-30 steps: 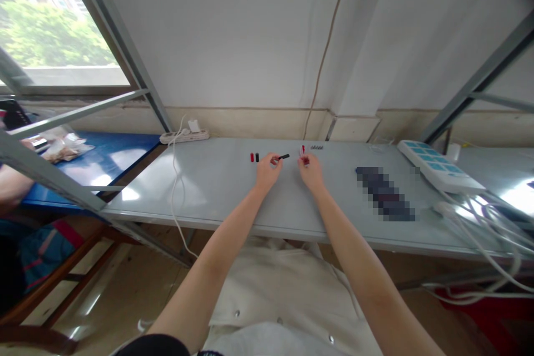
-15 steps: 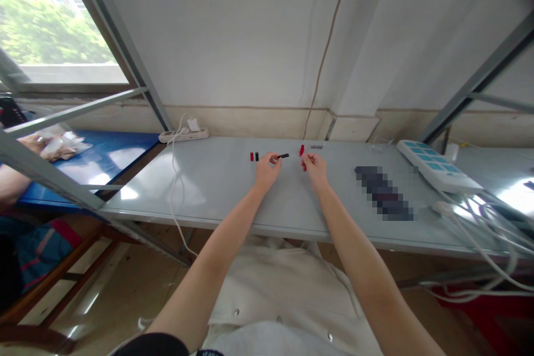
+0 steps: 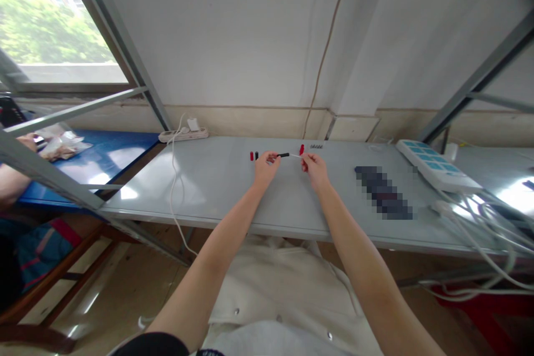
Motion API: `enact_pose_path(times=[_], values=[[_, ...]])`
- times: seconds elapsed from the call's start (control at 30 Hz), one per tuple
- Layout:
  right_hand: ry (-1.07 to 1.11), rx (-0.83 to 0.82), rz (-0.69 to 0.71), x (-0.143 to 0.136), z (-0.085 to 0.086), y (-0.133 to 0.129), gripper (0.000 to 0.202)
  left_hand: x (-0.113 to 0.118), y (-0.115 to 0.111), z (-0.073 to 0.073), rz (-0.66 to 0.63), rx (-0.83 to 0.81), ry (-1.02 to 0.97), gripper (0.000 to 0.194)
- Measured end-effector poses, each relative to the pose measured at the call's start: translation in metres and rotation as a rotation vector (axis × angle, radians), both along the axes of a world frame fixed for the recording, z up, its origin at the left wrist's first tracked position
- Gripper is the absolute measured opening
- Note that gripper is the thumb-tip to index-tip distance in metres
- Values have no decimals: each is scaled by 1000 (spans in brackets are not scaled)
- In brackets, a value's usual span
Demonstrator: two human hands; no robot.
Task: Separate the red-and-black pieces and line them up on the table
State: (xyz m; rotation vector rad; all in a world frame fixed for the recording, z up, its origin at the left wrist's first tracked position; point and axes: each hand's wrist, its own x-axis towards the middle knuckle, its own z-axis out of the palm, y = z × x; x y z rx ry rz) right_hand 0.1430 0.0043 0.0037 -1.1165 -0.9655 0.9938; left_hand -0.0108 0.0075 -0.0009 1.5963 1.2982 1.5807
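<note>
My left hand (image 3: 267, 169) pinches a thin black tube (image 3: 283, 154) that points right. Between the fingers of my right hand (image 3: 315, 169) is a thin pale stick (image 3: 295, 156), whose left end meets or nearly meets the tube's right end. Just behind my right fingertips lies a small red piece (image 3: 301, 149). Several small dark pieces (image 3: 316, 147) sit in a row behind my right hand. To the left of my left hand, a red cylinder (image 3: 251, 156) and a black cylinder (image 3: 257, 156) stand side by side on the grey table (image 3: 208, 178).
A white power strip (image 3: 183, 135) with a cable is at the back left. At right are a blurred-out dark object (image 3: 384, 193), a large power strip (image 3: 438, 166) and white cables. Another person's arm (image 3: 14, 181) rests at the blue table (image 3: 108, 150).
The pale stick now shows between my hands, in line with the black tube. My left fingers have shifted slightly. The other person's hand at the far left has moved.
</note>
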Motion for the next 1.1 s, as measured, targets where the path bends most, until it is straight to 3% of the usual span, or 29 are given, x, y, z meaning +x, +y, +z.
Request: enact_pose_path(times=[0.33, 0.73, 0.9, 1.1], values=[[-18, -5, 61, 0, 1, -2, 28, -1, 6, -4, -7, -33, -30, 17], [132, -46, 71, -1, 3, -3, 28, 9, -5, -7, -399, 0, 178, 54], [219, -100, 145, 1, 4, -2, 24, 13, -1, -1, -356, 12, 122, 43], [308, -144, 274, 2, 7, -4, 19, 16, 15, 23, -187, -29, 125, 14]])
